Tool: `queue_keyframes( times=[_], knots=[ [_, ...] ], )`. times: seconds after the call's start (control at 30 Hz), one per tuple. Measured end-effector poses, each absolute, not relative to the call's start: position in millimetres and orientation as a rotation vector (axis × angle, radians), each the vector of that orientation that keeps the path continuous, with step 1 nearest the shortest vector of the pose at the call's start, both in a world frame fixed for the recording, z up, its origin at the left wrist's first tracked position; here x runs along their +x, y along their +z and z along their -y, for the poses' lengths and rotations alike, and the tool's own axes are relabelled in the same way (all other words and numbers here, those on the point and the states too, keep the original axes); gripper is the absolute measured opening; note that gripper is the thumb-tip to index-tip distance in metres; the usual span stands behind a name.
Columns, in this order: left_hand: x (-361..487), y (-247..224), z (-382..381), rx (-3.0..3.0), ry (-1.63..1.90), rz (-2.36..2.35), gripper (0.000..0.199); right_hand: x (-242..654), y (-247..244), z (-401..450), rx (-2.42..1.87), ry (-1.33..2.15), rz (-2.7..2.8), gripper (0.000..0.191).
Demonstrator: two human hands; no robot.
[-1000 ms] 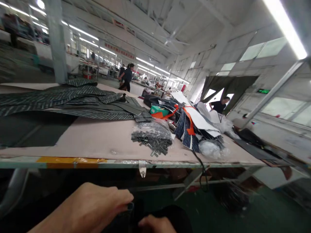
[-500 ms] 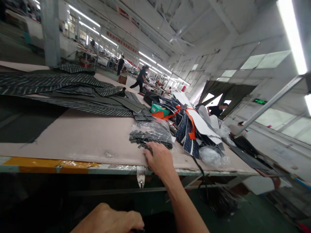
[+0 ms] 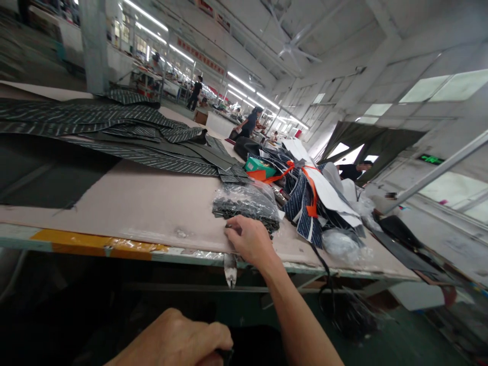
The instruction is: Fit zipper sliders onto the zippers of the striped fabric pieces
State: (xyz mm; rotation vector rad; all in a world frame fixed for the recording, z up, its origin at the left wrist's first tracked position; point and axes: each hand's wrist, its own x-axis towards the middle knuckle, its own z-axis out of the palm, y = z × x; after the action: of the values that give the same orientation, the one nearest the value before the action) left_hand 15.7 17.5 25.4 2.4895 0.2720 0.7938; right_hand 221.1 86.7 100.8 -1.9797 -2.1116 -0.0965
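Left hand (image 3: 179, 339) low, below bench edge, fingers clenched on dark object, mostly hidden. Right hand (image 3: 249, 239) on bench (image 3: 145, 208), fingers curled at near edge of clear bag of dark clips (image 3: 247, 206); grip unclear. Beyond: striped fabric pieces (image 3: 125, 137).

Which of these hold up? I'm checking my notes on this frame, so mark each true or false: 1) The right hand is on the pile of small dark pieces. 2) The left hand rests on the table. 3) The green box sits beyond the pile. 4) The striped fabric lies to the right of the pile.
1) True: the right hand is at the near edge of the pile of small dark pieces.
2) False: the left hand is low, below the table edge.
3) True: the green box lies farther back.
4) False: the striped fabric lies to the left.
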Motion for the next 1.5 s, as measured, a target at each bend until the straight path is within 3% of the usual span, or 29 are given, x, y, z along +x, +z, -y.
queue_keyframes(
  times=[0.2,0.67,0.8,0.93,1.17,1.33,1.5],
  knots=[
    [8,34,-12,2.481,0.760,-0.409,0.024,217,100,-89,-2.151,-0.126,1.969,0.030],
    [3,32,-12,2.417,0.769,-0.424,0.021,228,110,-69,-1.955,-0.032,2.180,0.021],
    [6,33,-11,2.421,0.768,-0.410,0.020,234,105,-73,-1.874,0.041,2.094,0.009],
    [7,36,-10,2.416,0.747,-0.466,0.020,235,102,-74,-1.833,0.045,1.944,0.009],
    [-1,33,-14,2.376,0.839,-0.508,0.018,234,94,1,-1.563,0.166,1.847,0.020],
    [-4,32,-16,2.363,0.921,-0.487,0.020,227,75,49,-1.503,0.270,1.687,0.009],
    [-1,33,-15,2.340,0.909,-0.501,0.021,219,63,53,-1.385,0.243,1.773,0.014]
  ],
)
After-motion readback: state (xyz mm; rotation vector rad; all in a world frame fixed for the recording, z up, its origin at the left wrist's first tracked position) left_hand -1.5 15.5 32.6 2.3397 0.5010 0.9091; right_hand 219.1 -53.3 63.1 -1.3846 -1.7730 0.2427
